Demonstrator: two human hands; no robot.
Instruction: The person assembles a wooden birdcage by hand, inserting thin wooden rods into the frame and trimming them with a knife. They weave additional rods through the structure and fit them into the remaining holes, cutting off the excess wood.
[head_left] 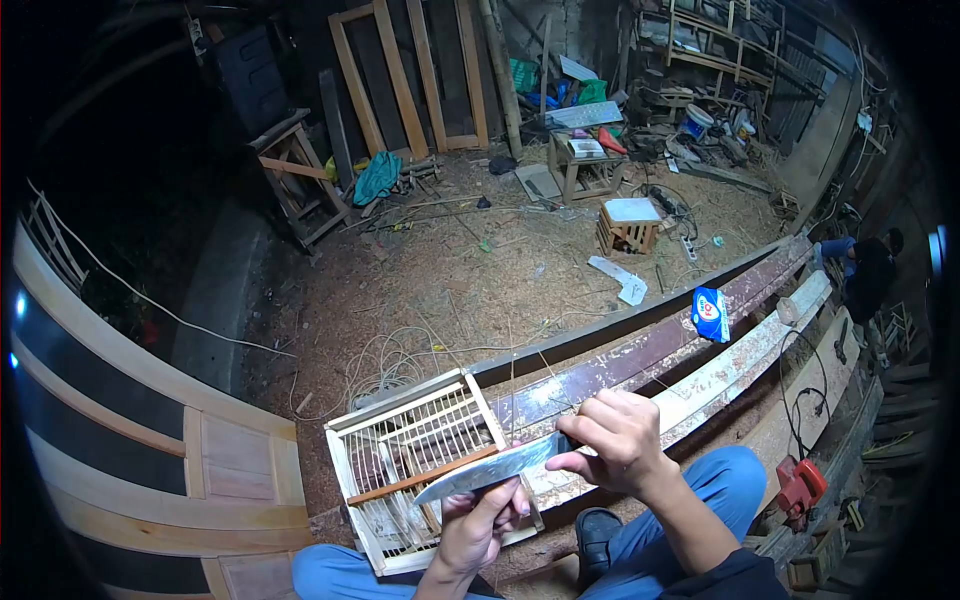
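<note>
Woodworking shop — shavings point(520, 245), wooden frames point(405, 80)

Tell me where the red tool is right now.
The red tool is at the lower right of the head view, just to the right of the person's bent knee.

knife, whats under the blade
Under the knife, the left hand and part of the slatted wooden frame show. Whatever lies directly beneath the blade, including some fingertips, is covered and can't be made out.
</note>
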